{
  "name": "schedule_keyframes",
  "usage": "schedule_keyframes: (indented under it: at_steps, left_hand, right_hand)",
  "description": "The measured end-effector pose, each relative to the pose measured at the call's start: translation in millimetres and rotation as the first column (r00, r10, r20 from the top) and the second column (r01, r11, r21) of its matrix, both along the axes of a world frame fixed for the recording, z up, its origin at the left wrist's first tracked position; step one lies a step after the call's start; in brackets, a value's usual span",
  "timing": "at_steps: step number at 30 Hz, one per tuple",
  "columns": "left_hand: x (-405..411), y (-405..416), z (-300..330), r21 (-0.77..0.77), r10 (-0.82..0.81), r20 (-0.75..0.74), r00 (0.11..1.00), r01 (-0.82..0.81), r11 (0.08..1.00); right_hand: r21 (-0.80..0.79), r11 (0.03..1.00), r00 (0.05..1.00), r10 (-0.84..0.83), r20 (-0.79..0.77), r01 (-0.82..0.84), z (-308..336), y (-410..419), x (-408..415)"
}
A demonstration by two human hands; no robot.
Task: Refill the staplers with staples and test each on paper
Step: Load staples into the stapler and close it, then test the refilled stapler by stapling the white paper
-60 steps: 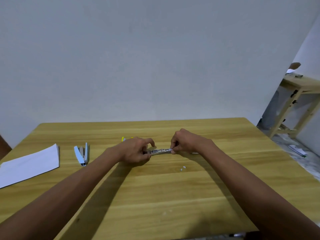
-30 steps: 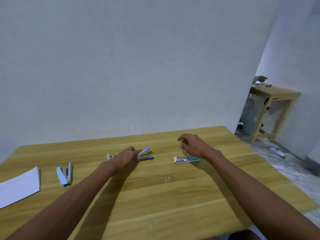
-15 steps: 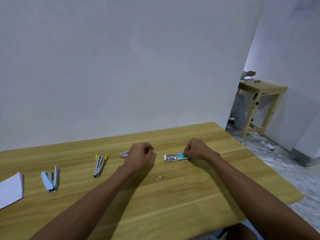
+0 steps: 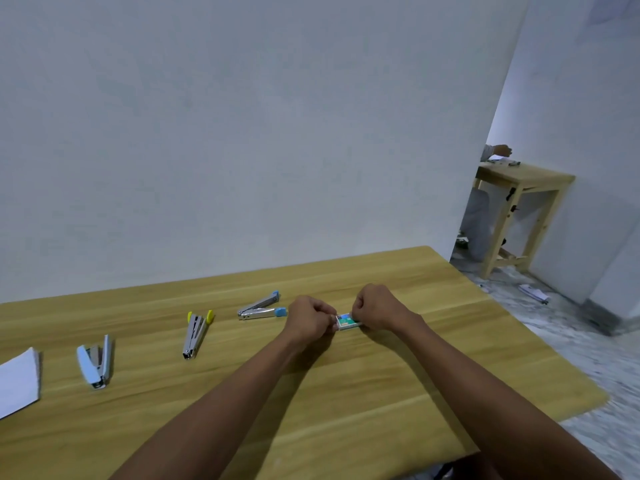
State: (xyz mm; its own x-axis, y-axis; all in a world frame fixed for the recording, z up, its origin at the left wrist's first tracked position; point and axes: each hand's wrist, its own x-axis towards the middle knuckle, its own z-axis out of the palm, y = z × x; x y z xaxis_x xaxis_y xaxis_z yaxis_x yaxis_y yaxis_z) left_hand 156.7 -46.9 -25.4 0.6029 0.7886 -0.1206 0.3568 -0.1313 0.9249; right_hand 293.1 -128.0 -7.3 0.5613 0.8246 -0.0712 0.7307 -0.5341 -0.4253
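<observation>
Both arms reach forward. The left hand [image 4: 309,318] and right hand [image 4: 377,308] curl, fingers pinching, nearly touching.

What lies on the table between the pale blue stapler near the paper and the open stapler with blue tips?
In the head view, the yellow-tipped metal stapler lies between the pale blue stapler and the blue-tipped open stapler.

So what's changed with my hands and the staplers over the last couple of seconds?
The left hand let go of the blue-tipped stapler, which now lies open on the table, and moved right to join the right hand on the staple box; both now pinch it. The yellow-tipped stapler, the light blue stapler and the paper lie as before.
</observation>
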Motion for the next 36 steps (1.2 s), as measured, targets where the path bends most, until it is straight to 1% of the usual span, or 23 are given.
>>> schedule_keyframes:
  at_steps: [2, 4, 5, 7, 8, 9, 11, 13, 15, 17, 18, 20, 22, 23, 24, 25, 26, 28, 29, 31, 32, 34, 36]
  left_hand:
    - [-15, 16, 6, 0.286, 0.027, -0.057, 0.998, -0.009, 0.958]
    - [-40, 44, 14, 0.552, 0.097, -0.205, 0.974, 0.033, 0.833]
    - [-53, 60, 15, 0.614, 0.140, -0.315, 0.939, 0.089, 0.784]
    - [-78, 88, 13, 0.626, 0.176, -0.526, 0.832, 0.238, 0.743]
    - [-87, 95, 10, 0.591, 0.165, -0.591, 0.789, 0.285, 0.754]
    - [-92, 96, 6, 0.561, 0.145, -0.614, 0.776, 0.300, 0.771]
    - [-101, 92, -2, 0.558, 0.130, -0.552, 0.823, 0.249, 0.792]
    - [-101, 87, -7, 0.561, 0.152, -0.444, 0.883, 0.142, 0.816]
    - [-105, 83, -8, 0.537, 0.171, -0.377, 0.910, 0.064, 0.841]
    - [-108, 84, -5, 0.498, 0.188, -0.327, 0.926, -0.001, 0.867]
    - [-112, 86, -1, 0.477, 0.200, -0.293, 0.935, -0.039, 0.878]
    - [-122, 89, 10, 0.414, 0.214, -0.187, 0.959, -0.121, 0.902]
    - [-135, 88, 25, 0.272, 0.181, -0.032, 0.983, -0.166, 0.948]
    - [-146, 87, 34, 0.196, 0.163, 0.048, 0.985, -0.169, 0.966]
    - [-157, 84, 44, 0.140, 0.141, 0.107, 0.984, -0.155, 0.978]
    - [-168, 83, 54, 0.112, 0.117, 0.137, 0.984, -0.133, 0.985]
    - [-183, 83, 64, 0.102, 0.096, 0.143, 0.985, -0.111, 0.989]
    - [-216, 90, 80, 0.113, 0.111, 0.098, 0.989, -0.122, 0.986]
    - [-236, 97, 86, 0.154, 0.164, 0.058, 0.985, -0.171, 0.973]
    - [-287, 114, 90, 0.319, 0.368, -0.049, 0.928, -0.335, 0.887]
    - [-316, 122, 89, 0.388, 0.495, -0.104, 0.863, -0.423, 0.819]
    - [-378, 140, 75, 0.458, 0.705, -0.215, 0.676, -0.568, 0.684]
    - [-433, 149, 53, 0.469, 0.794, -0.366, 0.486, -0.640, 0.609]
  right_hand:
    - [-0.010, 1.000, 0.999, -0.014, 0.033, 0.014, 1, 2, 0]
    - [0.016, 0.999, 0.997, -0.029, 0.067, 0.028, 7, 5, -1]
    - [0.034, 0.999, 0.997, -0.029, 0.070, 0.027, 9, 7, -2]
    - [0.076, 0.997, 0.999, -0.020, 0.041, 0.017, 11, 16, -9]
    - [0.095, 0.995, 1.000, -0.008, 0.019, 0.006, 11, 22, -14]
    - [0.107, 0.994, 1.000, 0.011, -0.002, -0.010, 9, 28, -20]
    - [0.113, 0.992, 0.997, 0.055, -0.046, -0.050, 4, 41, -36]
    - [0.106, 0.992, 0.990, 0.085, -0.115, -0.073, -1, 49, -48]
    - [0.134, 0.989, 0.961, 0.097, -0.257, -0.064, -7, 60, -61]
    - [0.199, 0.979, 0.855, 0.073, -0.514, 0.035, -9, 69, -72]
    - [0.221, 0.972, 0.759, 0.083, -0.646, 0.082, -9, 75, -79]
    - [0.276, 0.950, 0.474, 0.177, -0.863, 0.148, -6, 85, -95]
    - [0.342, 0.911, 0.190, 0.302, -0.934, 0.231, -1, 93, -111]
    - [0.380, 0.884, 0.075, 0.374, -0.924, 0.273, 4, 100, -123]
    - [0.416, 0.852, -0.008, 0.441, -0.898, 0.319, 10, 106, -133]
    - [0.445, 0.821, -0.067, 0.498, -0.865, 0.358, 15, 112, -143]
    - [0.467, 0.797, -0.093, 0.537, -0.839, 0.384, 20, 121, -155]
    - [0.505, 0.774, -0.089, 0.575, -0.814, 0.381, 31, 134, -174]
    - [0.517, 0.775, -0.082, 0.579, -0.811, 0.364, 37, 140, -182]
    - [0.536, 0.792, -0.095, 0.582, -0.807, 0.293, 49, 151, -198]
    - [0.552, 0.796, -0.105, 0.588, -0.802, 0.248, 53, 157, -205]
    - [0.579, 0.800, -0.104, 0.597, -0.796, 0.160, 59, 168, -221]
    - [0.586, 0.806, -0.036, 0.590, -0.806, 0.087, 62, 175, -243]
